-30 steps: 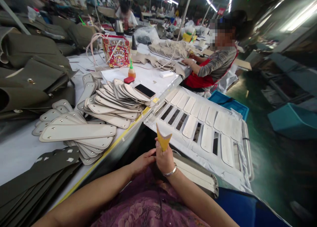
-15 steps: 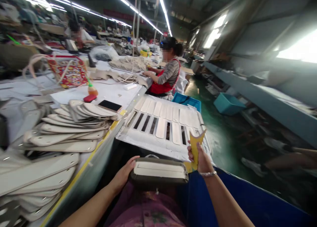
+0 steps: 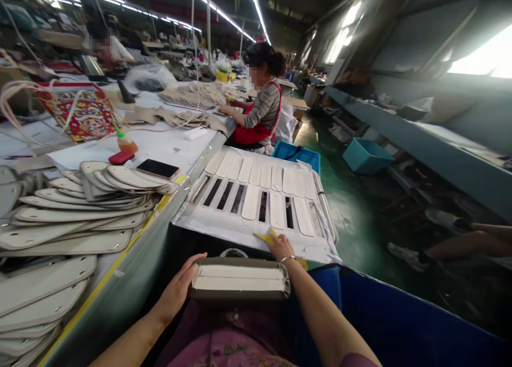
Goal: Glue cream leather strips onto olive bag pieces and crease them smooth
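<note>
In front of my body rests a dark olive, box-shaped piece, with a pale panel facing up, marked by a line along its length. My left hand grips its left end, fingers along the edge and the thumb side out of sight. Held in my closed right hand is a flat yellow scraper with a notched end, just beyond the piece's far right corner. A metal ring shows behind the piece. Past it stands a white-covered slotted rack bearing pale rounded strips.
Left, a table holds stacked pale panels with rivets, a phone, a glue bottle and a red bag. Ahead sits a co-worker in a red apron. Blue bins stand nearby; a blue container lies right.
My right hand has moved left and inward with the yellow scraper, which has turned from upright to nearly flat. The view has swung slightly right; my left hand stays on the olive piece.
</note>
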Tool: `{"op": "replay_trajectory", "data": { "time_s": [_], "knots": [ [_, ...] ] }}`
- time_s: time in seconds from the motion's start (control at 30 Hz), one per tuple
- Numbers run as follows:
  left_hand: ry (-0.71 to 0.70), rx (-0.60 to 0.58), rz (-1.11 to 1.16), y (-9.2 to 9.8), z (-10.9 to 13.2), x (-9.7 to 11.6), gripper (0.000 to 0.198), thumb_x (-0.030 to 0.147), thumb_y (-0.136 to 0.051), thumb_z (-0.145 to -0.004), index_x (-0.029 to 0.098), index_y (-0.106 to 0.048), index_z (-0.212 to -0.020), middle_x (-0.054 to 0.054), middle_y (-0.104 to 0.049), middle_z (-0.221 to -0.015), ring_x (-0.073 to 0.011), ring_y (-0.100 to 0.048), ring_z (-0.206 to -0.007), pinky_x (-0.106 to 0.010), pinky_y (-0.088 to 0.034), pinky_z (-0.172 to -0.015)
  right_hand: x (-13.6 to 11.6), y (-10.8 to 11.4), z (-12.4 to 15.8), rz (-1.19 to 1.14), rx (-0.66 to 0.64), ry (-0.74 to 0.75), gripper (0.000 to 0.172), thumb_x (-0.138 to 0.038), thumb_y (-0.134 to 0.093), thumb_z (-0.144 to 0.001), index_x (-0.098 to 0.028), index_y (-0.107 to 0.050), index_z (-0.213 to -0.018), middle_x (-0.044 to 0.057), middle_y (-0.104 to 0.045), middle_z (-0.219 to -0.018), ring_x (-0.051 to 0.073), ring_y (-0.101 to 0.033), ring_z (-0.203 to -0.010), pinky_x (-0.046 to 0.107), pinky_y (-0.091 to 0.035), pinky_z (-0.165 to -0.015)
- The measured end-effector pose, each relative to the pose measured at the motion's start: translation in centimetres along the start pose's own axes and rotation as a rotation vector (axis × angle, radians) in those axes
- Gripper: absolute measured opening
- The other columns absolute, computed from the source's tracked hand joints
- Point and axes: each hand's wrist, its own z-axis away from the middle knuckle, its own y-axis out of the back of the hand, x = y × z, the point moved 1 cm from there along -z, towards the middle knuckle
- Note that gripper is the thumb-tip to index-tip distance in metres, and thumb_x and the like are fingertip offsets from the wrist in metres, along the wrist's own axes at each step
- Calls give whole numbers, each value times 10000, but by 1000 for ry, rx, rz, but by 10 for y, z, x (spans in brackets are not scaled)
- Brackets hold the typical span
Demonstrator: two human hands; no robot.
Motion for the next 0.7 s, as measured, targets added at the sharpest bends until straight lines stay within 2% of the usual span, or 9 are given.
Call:
{"op": "replay_trajectory", "data": {
  "time_s": [0.07,0.17,0.23,0.33,0.4,0.5,0.6,0.7],
  "knots": [
    [-30,19,-72,1,-1,-1,410,438,-341,-896,229,-458,-1230,-26,-450,-1335,-216,-392,-1234,-358,-230,-1080,-5,3,-4,-60,-25,21,376,-264,-588,-788,-197,-528,-1153,128,-443,-1259,281,-395,-1170,436,-296,-960],
    [-42,27,-126,0,-1,-5,426,453,-301,-909,238,-432,-1252,-22,-439,-1340,-205,-351,-1265,-357,-191,-1097,-9,19,3,-227,-41,36,274,-327,-535,-850,-168,-555,-1073,80,-545,-1134,198,-531,-993,409,-424,-864],
    [-56,32,-135,0,-1,-7,444,460,-256,-918,241,-399,-1278,-25,-422,-1353,-202,-343,-1271,-363,-200,-1095,-9,32,22,-365,-39,45,298,-390,-492,-872,-146,-579,-1019,61,-597,-1033,169,-579,-887,364,-475,-783],
    [-161,25,-220,1,2,-7,476,463,-238,-919,226,-353,-1315,-36,-362,-1395,-207,-282,-1304,-362,-160,-1107,-2,41,73,-576,-50,67,423,-491,-409,-876,-150,-605,-1031,81,-626,-1045,185,-589,-943,340,-479,-793],
    [-221,-24,-299,4,3,-7,498,466,-265,-912,222,-308,-1345,-39,-307,-1427,-213,-228,-1327,-366,-117,-1115,6,36,113,-687,-75,83,482,-519,-365,-876,-168,-577,-1128,95,-599,-1145,197,-551,-1053,344,-458,-855],
    [-237,-108,-363,10,2,-8,531,477,-305,-898,223,-265,-1363,-50,-277,-1441,-234,-215,-1331,-399,-112,-1113,17,20,156,-912,-108,151,501,-457,-513,-830,-236,-463,-1276,58,-483,-1314,192,-424,-1213,352,-348,-1000],
    [-246,-134,-379,14,0,-9,532,483,-308,-896,217,-269,-1355,-64,-298,-1430,-243,-251,-1317,-415,-143,-1107,24,6,168,-1110,-149,209,556,-363,-606,-792,-297,-413,-1309,18,-391,-1390,193,-327,-1282,376,-228,-1075],
    [-258,-120,-379,14,2,-5,525,477,-307,-900,202,-283,-1347,-77,-324,-1418,-241,-273,-1310,-405,-178,-1102,26,3,163,-1078,-136,232,558,-345,-599,-801,-295,-400,-1320,22,-388,-1392,215,-313,-1290,417,-186,-1090]
  ]
}}
